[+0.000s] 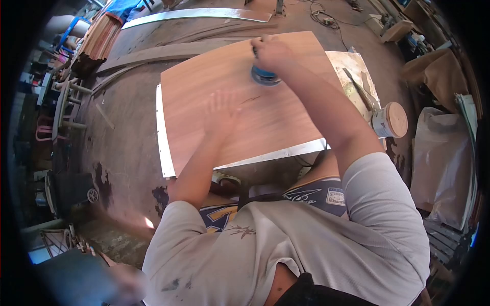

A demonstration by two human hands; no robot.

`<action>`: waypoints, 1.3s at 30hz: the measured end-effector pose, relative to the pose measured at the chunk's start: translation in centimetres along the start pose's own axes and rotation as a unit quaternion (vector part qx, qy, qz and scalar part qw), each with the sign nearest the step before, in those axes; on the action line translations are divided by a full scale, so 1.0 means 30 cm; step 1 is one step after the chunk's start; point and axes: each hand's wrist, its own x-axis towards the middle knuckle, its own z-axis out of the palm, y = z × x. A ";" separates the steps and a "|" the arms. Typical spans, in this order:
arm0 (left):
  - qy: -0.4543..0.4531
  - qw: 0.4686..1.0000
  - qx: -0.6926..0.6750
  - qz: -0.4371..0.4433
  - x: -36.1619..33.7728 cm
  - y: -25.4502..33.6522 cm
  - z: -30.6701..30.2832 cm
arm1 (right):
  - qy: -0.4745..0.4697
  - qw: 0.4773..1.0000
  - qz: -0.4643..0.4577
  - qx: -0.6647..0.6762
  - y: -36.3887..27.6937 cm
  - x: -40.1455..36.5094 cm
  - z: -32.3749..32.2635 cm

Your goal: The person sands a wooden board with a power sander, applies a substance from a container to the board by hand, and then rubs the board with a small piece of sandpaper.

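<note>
A wide reddish-brown wood panel (204,81) lies flat on a white-edged work table (286,152) in front of me. My left hand (222,111) rests on the panel's left half, fingers spread and a little blurred. Toward the far edge, my right hand (272,53) is wrapped around the top of a blue sander (264,75), whose round base sits on the panel. Its grip is mostly hidden under my fingers. Between the two hands a short dark mark (251,99) shows on the wood.
On the table's right end stand a tub with a tan lid (397,120) and a dark-handled flat tool (360,87). Long boards (153,53) and a shiny metal strip (199,16) lie on the floor beyond. A cable (324,19) coils at the back; plastic sheeting (438,158) hangs right.
</note>
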 end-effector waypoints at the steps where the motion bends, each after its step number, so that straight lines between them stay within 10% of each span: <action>1: 0.002 0.999 -0.020 -0.049 -0.031 -0.075 0.022 | -0.005 1.000 -0.023 0.016 -0.045 0.007 0.008; 6: -0.001 0.975 -0.050 -0.218 -0.189 -0.290 -0.019 | -0.041 0.991 -0.071 0.104 -0.339 0.046 0.062; 17: 0.010 0.969 -0.056 -0.242 -0.190 -0.292 -0.013 | -0.028 0.987 -0.116 0.104 -0.591 0.009 0.101; 39: 0.015 0.965 -0.053 -0.255 -0.190 -0.281 -0.019 | 0.045 0.969 0.243 -0.026 0.613 -0.210 -0.074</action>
